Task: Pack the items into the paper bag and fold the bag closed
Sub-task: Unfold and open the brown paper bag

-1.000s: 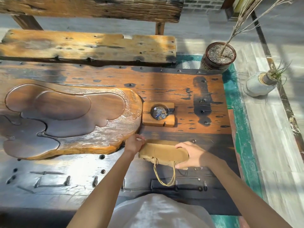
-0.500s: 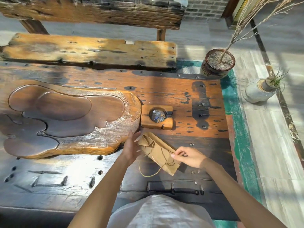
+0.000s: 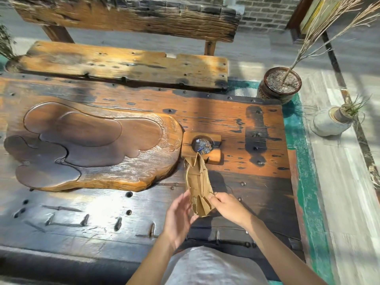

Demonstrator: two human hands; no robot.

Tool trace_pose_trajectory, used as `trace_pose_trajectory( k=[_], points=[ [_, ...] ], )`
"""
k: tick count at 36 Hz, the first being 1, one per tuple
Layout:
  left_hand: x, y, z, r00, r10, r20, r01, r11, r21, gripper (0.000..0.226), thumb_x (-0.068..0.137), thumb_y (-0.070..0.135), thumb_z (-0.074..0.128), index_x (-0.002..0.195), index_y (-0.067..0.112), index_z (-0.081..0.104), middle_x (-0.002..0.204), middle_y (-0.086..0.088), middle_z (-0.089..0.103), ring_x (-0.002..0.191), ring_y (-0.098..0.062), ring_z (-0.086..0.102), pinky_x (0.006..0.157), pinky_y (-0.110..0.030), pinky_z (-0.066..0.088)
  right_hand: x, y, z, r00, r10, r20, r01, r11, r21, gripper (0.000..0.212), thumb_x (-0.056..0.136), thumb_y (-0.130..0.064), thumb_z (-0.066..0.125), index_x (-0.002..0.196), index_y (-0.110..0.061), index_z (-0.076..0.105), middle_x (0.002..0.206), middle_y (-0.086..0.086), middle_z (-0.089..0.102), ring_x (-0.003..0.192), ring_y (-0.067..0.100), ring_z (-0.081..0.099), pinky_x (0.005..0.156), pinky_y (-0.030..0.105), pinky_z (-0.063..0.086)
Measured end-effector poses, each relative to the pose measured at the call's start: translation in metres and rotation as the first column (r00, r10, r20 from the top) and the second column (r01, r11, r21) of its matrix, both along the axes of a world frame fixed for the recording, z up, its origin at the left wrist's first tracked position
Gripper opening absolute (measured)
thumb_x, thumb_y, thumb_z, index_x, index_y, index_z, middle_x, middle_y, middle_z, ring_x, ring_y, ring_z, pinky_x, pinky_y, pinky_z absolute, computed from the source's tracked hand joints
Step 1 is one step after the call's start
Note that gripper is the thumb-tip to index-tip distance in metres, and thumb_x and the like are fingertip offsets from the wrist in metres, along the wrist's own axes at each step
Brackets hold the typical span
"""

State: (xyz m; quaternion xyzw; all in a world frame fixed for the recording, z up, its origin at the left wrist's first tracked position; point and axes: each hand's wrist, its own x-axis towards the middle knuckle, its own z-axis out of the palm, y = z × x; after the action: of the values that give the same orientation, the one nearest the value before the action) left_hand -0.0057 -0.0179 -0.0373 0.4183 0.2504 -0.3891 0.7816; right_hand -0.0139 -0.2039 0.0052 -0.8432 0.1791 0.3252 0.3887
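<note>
A crumpled brown paper bag (image 3: 197, 185) stands lengthwise above the dark wooden table (image 3: 257, 194), its far end pointing at a small wooden block. My right hand (image 3: 228, 206) pinches the bag's near end between thumb and fingers. My left hand (image 3: 178, 218) is spread open with its palm against the bag's near left side. The wooden block (image 3: 213, 156) holds a round recess with small blue and silvery items (image 3: 202, 145) in it. The bag's cord handles are hidden.
A large carved wooden tea tray (image 3: 92, 149) fills the table's left half. A wooden bench (image 3: 123, 64) stands behind the table. On the floor to the right are a brown pot with dry twigs (image 3: 278, 85) and a pale vase (image 3: 329, 124).
The bag lay flat and crosswise under both hands; now it is raised and turned lengthwise, its far end toward the block. My left hand has let go and opened beside it.
</note>
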Motion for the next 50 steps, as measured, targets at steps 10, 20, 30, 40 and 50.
trace_pose_trajectory(
  k=[10, 20, 30, 40, 50],
  points=[
    [0.000, 0.000, 0.009, 0.981, -0.194, -0.018, 0.192, 0.948, 0.254, 0.045, 0.100, 0.052, 0.047, 0.121, 0.019, 0.071, 0.113, -0.007, 0.077, 0.108, -0.022, 0.066, 0.083, -0.038, 0.055, -0.002, 0.017, 0.000, 0.999, 0.038, -0.008, -0.038, 0.998, 0.046, 0.044, 0.101, -0.048, 0.040, 0.090, -0.021, 0.073, 0.082, -0.003, 0.075, 0.073, 0.012, 0.069, 0.071, 0.033, 0.054],
    [0.019, -0.001, 0.007, 0.991, -0.129, -0.027, 0.129, 0.899, 0.419, 0.032, 0.106, 0.024, 0.045, 0.121, -0.001, 0.058, 0.103, -0.016, 0.075, 0.093, -0.024, 0.071, 0.078, -0.042, 0.063, -0.003, 0.000, 0.005, 0.916, -0.347, 0.199, 0.349, 0.937, 0.028, 0.023, 0.080, -0.014, 0.075, 0.083, -0.013, 0.053, 0.069, -0.004, 0.053, 0.064, 0.012, 0.049, 0.063, 0.030, 0.042],
    [0.014, -0.012, 0.014, 0.989, -0.147, 0.017, 0.124, 0.885, 0.448, 0.035, 0.107, 0.021, 0.044, 0.115, -0.010, 0.057, 0.095, -0.018, 0.072, 0.089, -0.025, 0.070, 0.088, -0.053, 0.060, -0.017, -0.007, 0.000, 0.482, 0.621, 0.618, -0.013, 0.710, -0.704, 0.031, 0.057, 0.010, 0.069, 0.066, -0.015, 0.054, 0.065, 0.000, 0.052, 0.067, 0.022, 0.043, 0.059, 0.032, 0.035],
    [0.014, -0.010, 0.017, 0.978, -0.201, 0.049, 0.153, 0.861, 0.485, 0.029, 0.106, 0.022, 0.047, 0.112, -0.003, 0.060, 0.105, -0.020, 0.072, 0.094, -0.027, 0.070, 0.075, -0.039, 0.064, -0.013, 0.010, 0.013, 0.108, 0.833, 0.543, -0.229, 0.553, -0.801, 0.026, 0.092, 0.004, 0.050, 0.075, -0.012, 0.062, 0.092, 0.006, 0.067, 0.081, 0.024, 0.061, 0.077, 0.033, 0.045],
    [0.017, -0.007, 0.018, 0.972, -0.231, 0.051, 0.176, 0.848, 0.500, 0.028, 0.105, 0.022, 0.048, 0.115, -0.001, 0.060, 0.109, -0.021, 0.072, 0.098, -0.031, 0.071, 0.083, -0.052, 0.062, 0.003, 0.028, 0.057, 0.272, 0.924, 0.268, -0.376, 0.359, -0.854, 0.024, 0.061, -0.005, 0.069, 0.084, -0.011, 0.065, 0.112, 0.009, 0.070, 0.101, 0.025, 0.065, 0.089, 0.042, 0.032]
  ],
)
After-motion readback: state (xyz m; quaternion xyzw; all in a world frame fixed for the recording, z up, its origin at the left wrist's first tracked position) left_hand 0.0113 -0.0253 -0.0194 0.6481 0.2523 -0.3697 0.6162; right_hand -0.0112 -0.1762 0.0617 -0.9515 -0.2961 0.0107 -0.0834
